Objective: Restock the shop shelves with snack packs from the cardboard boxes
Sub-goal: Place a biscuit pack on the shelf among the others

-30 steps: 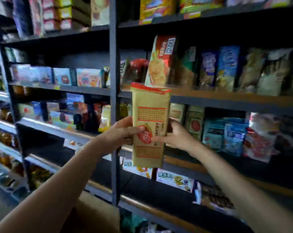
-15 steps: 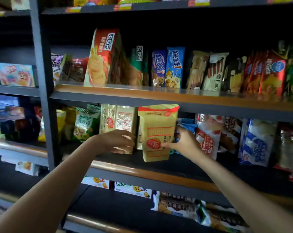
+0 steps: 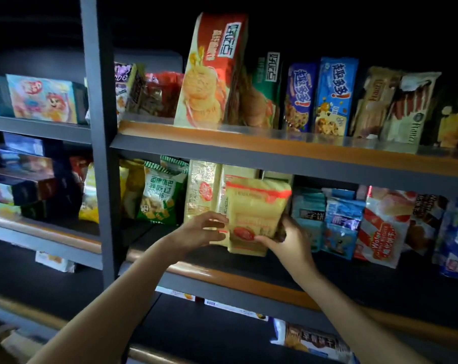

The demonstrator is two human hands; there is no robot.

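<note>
- The right hand (image 3: 288, 240) grips the yellow snack pack (image 3: 254, 216) at its lower right corner: the thumb lies across the front near the red round mark, and the other fingers curl behind the pack, out of sight.
- The left hand (image 3: 201, 229) has its fingers bent and spread, with the fingertips (image 3: 222, 219) at the pack's left edge; whether they pinch it or only touch it, I cannot tell.
- The pack stands upright on the middle shelf (image 3: 222, 274), its red-striped top just under the shelf above.
- Right behind it and to its left stand two matching yellow packs (image 3: 204, 190).
- Left of those sits a green-and-white snack bag (image 3: 159, 198), beside the grey upright post (image 3: 99, 127).
- To the right of the held pack are blue packs (image 3: 338, 222), then a red-and-white wafer bag (image 3: 382, 232).
- On the upper shelf (image 3: 275, 145) a tall red biscuit box (image 3: 212, 72) leans, with blue cookie packs (image 3: 325, 95) further right.
</note>
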